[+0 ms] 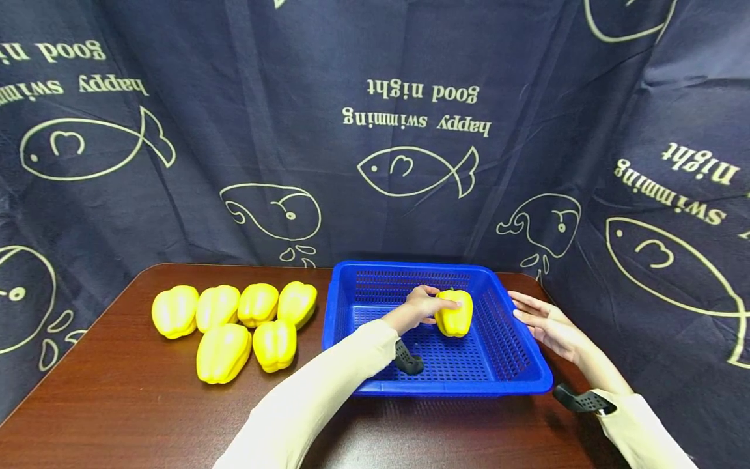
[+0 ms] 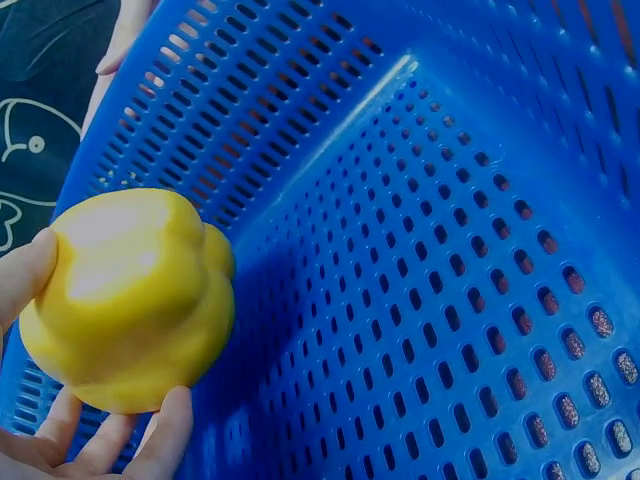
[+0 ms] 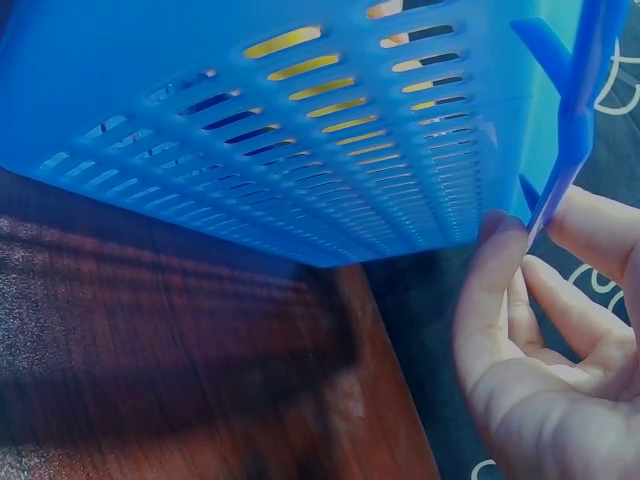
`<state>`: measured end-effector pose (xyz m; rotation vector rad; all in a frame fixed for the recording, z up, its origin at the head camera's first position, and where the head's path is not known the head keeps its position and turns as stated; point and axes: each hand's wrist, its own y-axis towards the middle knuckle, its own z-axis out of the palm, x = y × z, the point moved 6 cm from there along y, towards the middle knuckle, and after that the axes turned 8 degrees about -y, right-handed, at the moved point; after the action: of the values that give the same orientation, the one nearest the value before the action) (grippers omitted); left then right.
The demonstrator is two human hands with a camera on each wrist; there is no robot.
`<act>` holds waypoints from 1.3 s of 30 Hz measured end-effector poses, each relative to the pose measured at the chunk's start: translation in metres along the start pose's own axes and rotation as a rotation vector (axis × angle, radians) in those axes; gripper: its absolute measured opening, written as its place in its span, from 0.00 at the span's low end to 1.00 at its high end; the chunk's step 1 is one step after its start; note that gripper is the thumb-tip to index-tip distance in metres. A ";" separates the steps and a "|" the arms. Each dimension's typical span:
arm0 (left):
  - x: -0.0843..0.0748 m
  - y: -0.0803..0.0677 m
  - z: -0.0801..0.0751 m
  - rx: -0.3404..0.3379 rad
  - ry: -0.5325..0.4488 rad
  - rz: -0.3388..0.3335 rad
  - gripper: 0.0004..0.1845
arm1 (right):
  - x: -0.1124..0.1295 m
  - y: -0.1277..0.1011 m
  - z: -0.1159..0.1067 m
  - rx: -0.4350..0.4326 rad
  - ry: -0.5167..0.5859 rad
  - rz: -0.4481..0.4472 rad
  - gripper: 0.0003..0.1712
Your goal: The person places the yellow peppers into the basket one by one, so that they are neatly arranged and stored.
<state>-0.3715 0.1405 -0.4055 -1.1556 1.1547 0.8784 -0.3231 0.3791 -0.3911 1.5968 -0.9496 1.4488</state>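
Left hand grips one yellow pepper inside one blue basket; right hand pinches its rim, six peppers alongside.

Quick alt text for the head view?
The left hand holds a yellow pepper over the floor of a blue basket; the right hand grips its right rim. Six more peppers sit on the brown table at left.

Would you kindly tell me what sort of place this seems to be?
Probably a small staged tabletop workspace indoors: dark printed cloth hangs behind and to the right of a brown table, where a blue basket and yellow bell peppers are set out.
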 end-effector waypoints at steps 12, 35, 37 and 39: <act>0.005 0.002 0.006 -0.036 0.041 -0.005 0.30 | -0.002 -0.001 -0.003 -0.007 -0.023 -0.006 0.25; 0.011 0.006 0.019 -0.117 0.031 0.030 0.26 | -0.003 0.000 -0.001 0.003 0.003 -0.009 0.25; 0.009 0.006 0.018 -0.124 0.040 0.037 0.26 | -0.003 0.000 -0.001 0.006 0.007 -0.013 0.25; 0.009 0.006 0.019 -0.124 0.052 0.047 0.25 | -0.003 0.000 -0.001 0.012 0.009 -0.017 0.25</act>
<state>-0.3712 0.1597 -0.4155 -1.2626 1.1868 0.9717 -0.3240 0.3797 -0.3941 1.6023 -0.9219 1.4510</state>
